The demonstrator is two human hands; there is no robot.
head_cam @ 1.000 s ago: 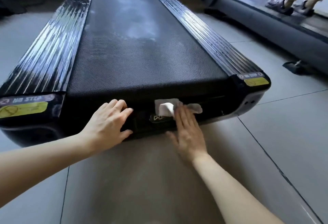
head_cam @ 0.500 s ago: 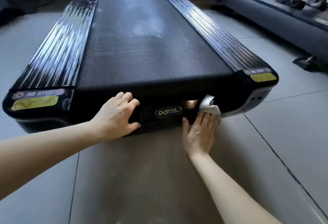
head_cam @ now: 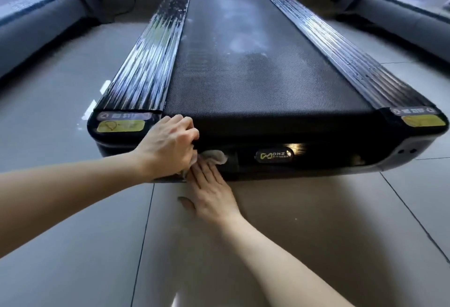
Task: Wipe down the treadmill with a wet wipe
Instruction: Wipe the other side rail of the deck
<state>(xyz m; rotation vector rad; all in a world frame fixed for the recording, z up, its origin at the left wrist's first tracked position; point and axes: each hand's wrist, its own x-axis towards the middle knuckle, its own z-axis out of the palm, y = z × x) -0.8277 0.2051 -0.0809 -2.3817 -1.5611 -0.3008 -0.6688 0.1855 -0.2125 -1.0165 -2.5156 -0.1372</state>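
Note:
The black treadmill (head_cam: 267, 82) lies ahead, its rear end facing me, with wet streaks on both side rails. A white wet wipe (head_cam: 214, 157) sits on the rear end panel, left of the logo badge (head_cam: 274, 155). My right hand (head_cam: 209, 190) presses the wipe against the panel with straight fingers, the thumb spread out over the floor. My left hand (head_cam: 168, 146) grips the rear edge of the deck just above and left of the wipe, fingers curled over the top. Part of the wipe is hidden under both hands.
Grey tiled floor (head_cam: 316, 233) surrounds the treadmill. Other treadmills stand at the far left (head_cam: 36, 14) and far right (head_cam: 409, 9). Yellow warning labels mark the rear corners, one left (head_cam: 120, 125) and one right (head_cam: 422, 120).
My right hand has slid the wipe leftward along the rear panel, from the right end past the logo to beside my left hand. The left hand now curls over the deck edge.

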